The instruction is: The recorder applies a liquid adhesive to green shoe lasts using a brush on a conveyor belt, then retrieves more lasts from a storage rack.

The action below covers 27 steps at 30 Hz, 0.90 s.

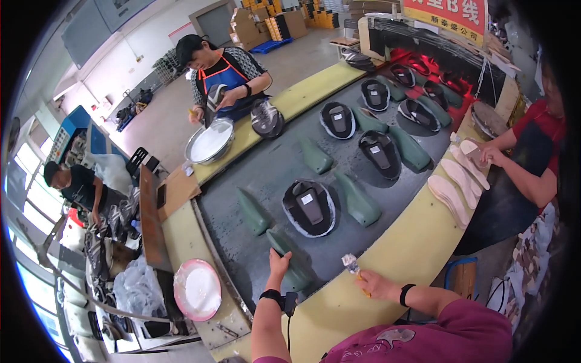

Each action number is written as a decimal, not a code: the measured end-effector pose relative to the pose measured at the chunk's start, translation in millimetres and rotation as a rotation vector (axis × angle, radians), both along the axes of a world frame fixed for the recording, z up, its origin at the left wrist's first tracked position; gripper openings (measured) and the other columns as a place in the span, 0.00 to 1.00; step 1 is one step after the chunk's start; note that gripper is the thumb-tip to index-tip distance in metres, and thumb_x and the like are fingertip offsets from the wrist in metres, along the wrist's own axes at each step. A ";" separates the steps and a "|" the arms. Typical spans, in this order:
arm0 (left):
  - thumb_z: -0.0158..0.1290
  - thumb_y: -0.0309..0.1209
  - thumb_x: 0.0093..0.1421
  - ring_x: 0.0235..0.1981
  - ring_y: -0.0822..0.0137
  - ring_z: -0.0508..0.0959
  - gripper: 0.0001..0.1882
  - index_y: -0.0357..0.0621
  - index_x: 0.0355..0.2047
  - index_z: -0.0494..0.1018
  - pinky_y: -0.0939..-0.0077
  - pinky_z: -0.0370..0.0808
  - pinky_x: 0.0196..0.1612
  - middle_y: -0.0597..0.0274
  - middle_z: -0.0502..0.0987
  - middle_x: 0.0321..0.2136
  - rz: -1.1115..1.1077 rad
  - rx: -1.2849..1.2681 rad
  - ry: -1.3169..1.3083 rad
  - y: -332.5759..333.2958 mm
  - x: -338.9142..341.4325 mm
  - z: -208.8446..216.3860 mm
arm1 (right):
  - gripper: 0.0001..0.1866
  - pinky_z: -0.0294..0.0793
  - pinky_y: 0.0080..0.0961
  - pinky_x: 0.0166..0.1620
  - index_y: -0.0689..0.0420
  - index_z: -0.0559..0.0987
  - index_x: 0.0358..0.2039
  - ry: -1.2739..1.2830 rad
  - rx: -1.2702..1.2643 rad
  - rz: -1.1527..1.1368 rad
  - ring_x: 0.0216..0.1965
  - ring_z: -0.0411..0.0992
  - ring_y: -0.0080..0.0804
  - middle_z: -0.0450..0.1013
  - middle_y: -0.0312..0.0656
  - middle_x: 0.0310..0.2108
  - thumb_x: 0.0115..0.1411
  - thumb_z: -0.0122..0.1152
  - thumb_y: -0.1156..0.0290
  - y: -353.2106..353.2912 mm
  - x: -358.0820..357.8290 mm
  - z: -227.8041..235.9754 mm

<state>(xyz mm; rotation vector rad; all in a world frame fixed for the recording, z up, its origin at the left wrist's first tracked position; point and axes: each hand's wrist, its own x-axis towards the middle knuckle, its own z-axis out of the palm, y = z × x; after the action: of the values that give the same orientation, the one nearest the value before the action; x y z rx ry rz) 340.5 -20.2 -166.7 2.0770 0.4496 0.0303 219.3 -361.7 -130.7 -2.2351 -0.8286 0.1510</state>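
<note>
My left hand (279, 264) grips the edge of a green shoe last (295, 273) lying on the dark conveyor belt (242, 272). In my right hand (376, 285) is a brush (350, 262) by its yellow handle, its bristles loaded with white paste. The brush is held above the near yellow ledge (399, 254), apart from the last. Just beyond my left hand sit a black shoe upper (308, 209), sole side up with a white label, and two more green lasts (253, 212). At the left, a pink basin (178, 290) holds white paste.
Several more uppers and lasts run along the belt toward a red-lit tunnel (448, 78). Across it, a person (224, 78) holds a shoe near a metal bowl (190, 154) of white paste. At right, another person (526, 157) handles pale insoles (448, 199). A third person (85, 187) stands left.
</note>
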 end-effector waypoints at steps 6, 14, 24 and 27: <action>0.46 0.37 0.55 0.50 0.40 0.62 0.32 0.28 0.53 0.51 0.58 0.61 0.51 0.33 0.60 0.48 0.081 0.285 -0.087 -27.3 -3.5 7.4 | 0.14 0.68 0.37 0.40 0.54 0.70 0.37 -0.266 0.057 0.022 0.37 0.66 0.47 0.64 0.48 0.36 0.46 0.53 0.76 2.4 0.9 0.4; 0.51 0.33 0.52 0.50 0.52 0.68 0.25 0.32 0.49 0.63 0.66 0.64 0.51 0.42 0.68 0.46 -0.082 0.210 0.000 -6.0 -109.8 45.2 | 0.16 0.67 0.37 0.40 0.56 0.70 0.38 -0.249 0.051 0.066 0.38 0.64 0.49 0.63 0.51 0.37 0.45 0.52 0.79 -7.7 -1.9 18.8; 0.50 0.27 0.51 0.42 0.59 0.74 0.17 0.36 0.42 0.70 0.71 0.74 0.37 0.50 0.73 0.39 0.462 0.130 -0.086 -6.6 -311.5 119.5 | 0.16 0.66 0.36 0.41 0.59 0.66 0.42 -0.261 0.076 0.106 0.38 0.64 0.52 0.63 0.52 0.37 0.50 0.50 0.80 -0.4 11.8 12.4; 0.50 0.27 0.51 0.41 0.60 0.74 0.17 0.36 0.42 0.70 0.72 0.74 0.37 0.50 0.73 0.39 0.596 0.122 -0.060 -1.7 -360.7 109.5 | 0.15 0.66 0.40 0.41 0.58 0.68 0.40 -0.225 0.216 0.086 0.38 0.64 0.51 0.63 0.51 0.35 0.50 0.49 0.81 23.1 17.5 20.6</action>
<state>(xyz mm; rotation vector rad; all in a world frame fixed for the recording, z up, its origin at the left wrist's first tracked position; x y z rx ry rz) -20.2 -21.9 -57.1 1.9817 1.0347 0.4802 236.7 -338.7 -110.1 -2.0371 -1.0110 -0.1463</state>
